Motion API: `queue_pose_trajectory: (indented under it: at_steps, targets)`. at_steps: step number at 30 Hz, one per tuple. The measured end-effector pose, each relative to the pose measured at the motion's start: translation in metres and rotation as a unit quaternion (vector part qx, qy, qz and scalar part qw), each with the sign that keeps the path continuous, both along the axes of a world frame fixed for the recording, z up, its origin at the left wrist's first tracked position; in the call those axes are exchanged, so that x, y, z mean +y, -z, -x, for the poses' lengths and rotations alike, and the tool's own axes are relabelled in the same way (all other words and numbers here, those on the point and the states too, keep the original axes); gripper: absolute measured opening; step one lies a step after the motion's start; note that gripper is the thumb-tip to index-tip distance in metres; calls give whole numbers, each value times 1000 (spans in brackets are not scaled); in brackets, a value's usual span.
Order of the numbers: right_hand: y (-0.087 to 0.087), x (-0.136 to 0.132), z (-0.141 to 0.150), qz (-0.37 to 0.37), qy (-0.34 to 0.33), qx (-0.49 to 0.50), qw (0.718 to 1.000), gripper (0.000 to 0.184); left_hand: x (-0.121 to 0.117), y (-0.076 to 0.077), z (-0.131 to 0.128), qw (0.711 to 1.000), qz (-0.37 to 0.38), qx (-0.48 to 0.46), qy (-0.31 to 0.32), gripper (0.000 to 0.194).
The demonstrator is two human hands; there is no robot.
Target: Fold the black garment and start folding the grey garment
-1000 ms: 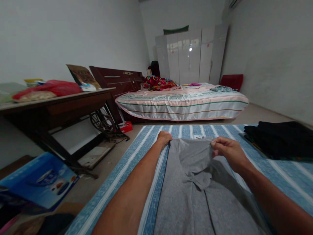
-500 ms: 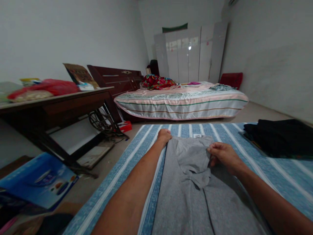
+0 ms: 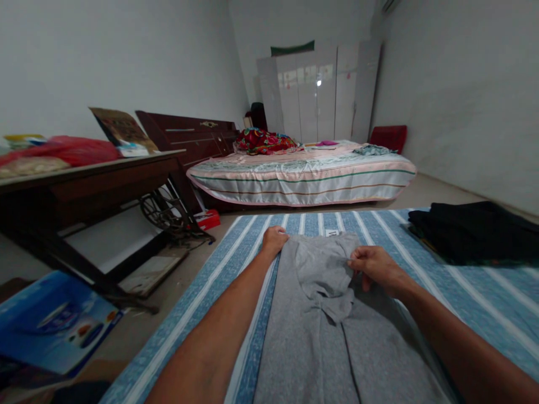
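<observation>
A pair of grey trousers (image 3: 303,336) lies lengthwise in front of me, waist end away from me, legs running toward my body. The cloth is bunched and creased below the waist. A white label (image 3: 332,232) shows at the waist edge. My left hand (image 3: 275,240) is closed at the left corner of the waist, its fingertips partly hidden. On the other side, my right hand (image 3: 374,268) pinches the grey cloth just below the waist, lifting it slightly. Beneath the trousers is a blue and white striped sheet (image 3: 210,306).
Folded black clothes (image 3: 475,233) are stacked on the sheet at the right. A sewing-machine table (image 3: 96,174) with a red bag (image 3: 84,151) stands at the left, a blue box (image 3: 59,320) below it. Beyond are a bed (image 3: 303,179) and a wardrobe (image 3: 307,95).
The view has turned slightly right, so everything sits a little further left. Both hands keep their places on the trousers, with the cloth hardly changed.
</observation>
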State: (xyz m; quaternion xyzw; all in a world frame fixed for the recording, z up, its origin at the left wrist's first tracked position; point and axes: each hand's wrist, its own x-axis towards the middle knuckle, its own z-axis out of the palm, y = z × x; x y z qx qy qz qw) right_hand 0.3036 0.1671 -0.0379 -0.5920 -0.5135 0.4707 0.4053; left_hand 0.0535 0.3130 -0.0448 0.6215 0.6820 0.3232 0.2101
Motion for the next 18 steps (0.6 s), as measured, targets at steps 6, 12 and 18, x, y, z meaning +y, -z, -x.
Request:
queue_pose_trajectory:
  at_steps: [6, 12, 18]
  targets:
    - [-4, -3, 1, -4, -39, 17, 999, 19, 0, -12, 0, 995, 87, -46, -16, 14]
    - [-6, -4, -1, -2, -80, 54, 995, 20, 3, -15, -3, 993, 108, -28, -30, 12]
    - [-6, -5, 3, -15, -137, 87, 987, 19, 11, -13, -5, 994, 109, 27, -12, 10]
